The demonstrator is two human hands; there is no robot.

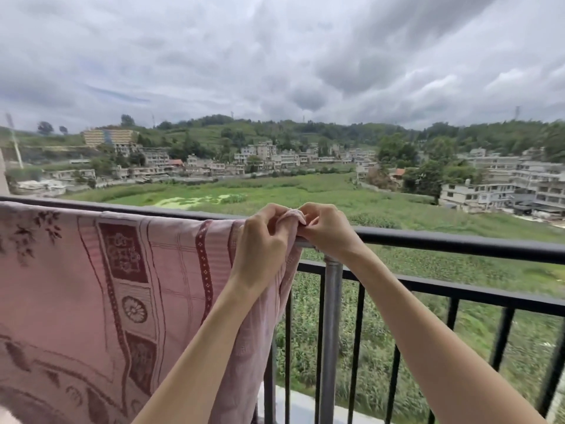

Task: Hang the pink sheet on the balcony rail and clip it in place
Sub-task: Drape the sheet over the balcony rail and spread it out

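The pink sheet, patterned in dark red, hangs over the black balcony rail across the left half of the view. Its right corner is bunched up above the rail. My left hand grips that bunched corner from the left, fingers curled round the cloth. My right hand pinches the same corner from the right, just above a grey metal pipe post. No clip shows; whatever lies between my fingers is hidden.
Black vertical bars run under the rail to the right. A pale ledge lies at the foot of the railing. Beyond are green fields, houses and a cloudy sky.
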